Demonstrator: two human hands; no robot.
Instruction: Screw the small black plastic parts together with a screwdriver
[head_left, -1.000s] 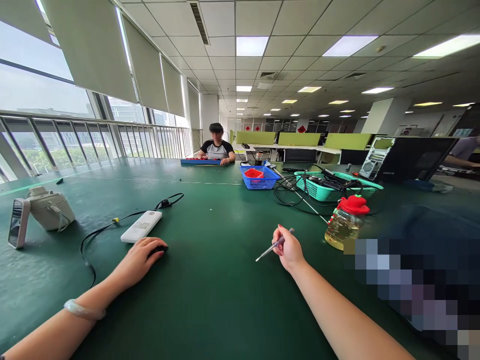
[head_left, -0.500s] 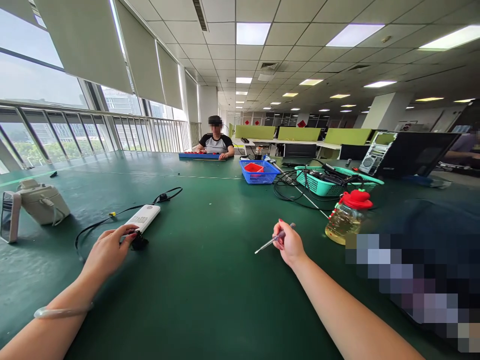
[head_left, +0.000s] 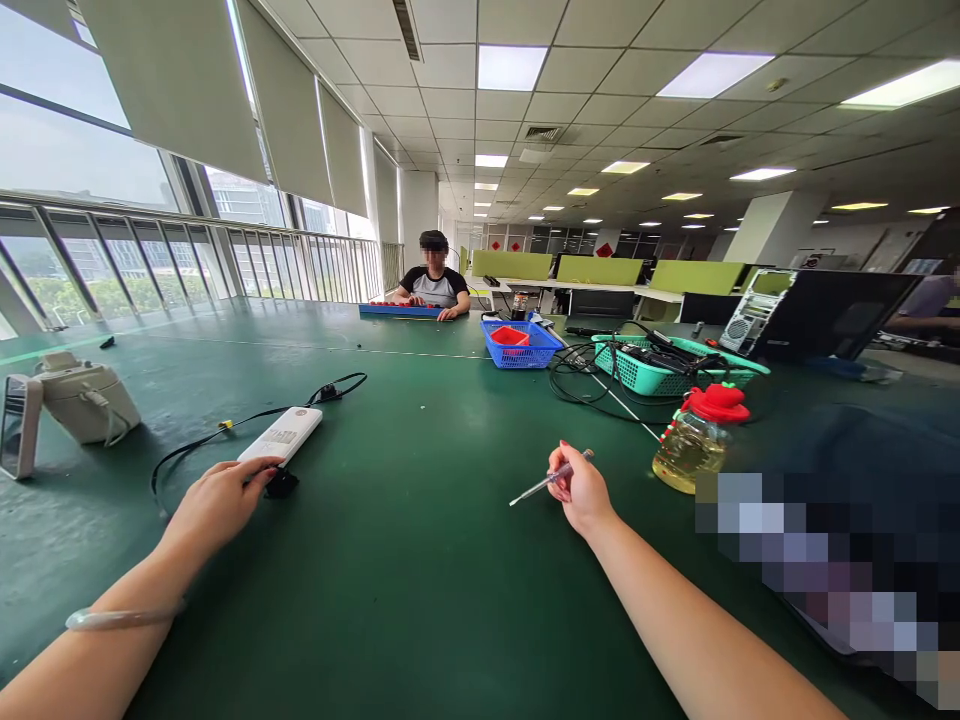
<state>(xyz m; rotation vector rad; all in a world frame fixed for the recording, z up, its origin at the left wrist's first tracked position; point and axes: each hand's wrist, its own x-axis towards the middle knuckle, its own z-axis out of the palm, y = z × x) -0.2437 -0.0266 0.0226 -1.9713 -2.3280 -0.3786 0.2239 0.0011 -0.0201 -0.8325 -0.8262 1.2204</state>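
My right hand (head_left: 581, 490) is closed on a thin clear-handled screwdriver (head_left: 541, 482) whose metal tip points left, just above the green table (head_left: 420, 560). My left hand (head_left: 217, 505) rests low at the left, fingers curved with their tips touching a small black plug (head_left: 279, 484). That plug lies at the near end of a white power strip (head_left: 282, 434), from which a black cable (head_left: 225, 430) loops away to the left and back.
A jar of yellow liquid with a red lid (head_left: 697, 440) stands right of my right hand. Behind it are a teal basket of cables (head_left: 660, 368) and a blue basket (head_left: 519, 348). A beige bag (head_left: 86, 400) lies far left. Another person (head_left: 433, 285) sits at the far end.
My left hand slid left with the black plug, from the table's middle to the near end of the white power strip, and has stayed there. My right hand has kept the screwdriver almost still.
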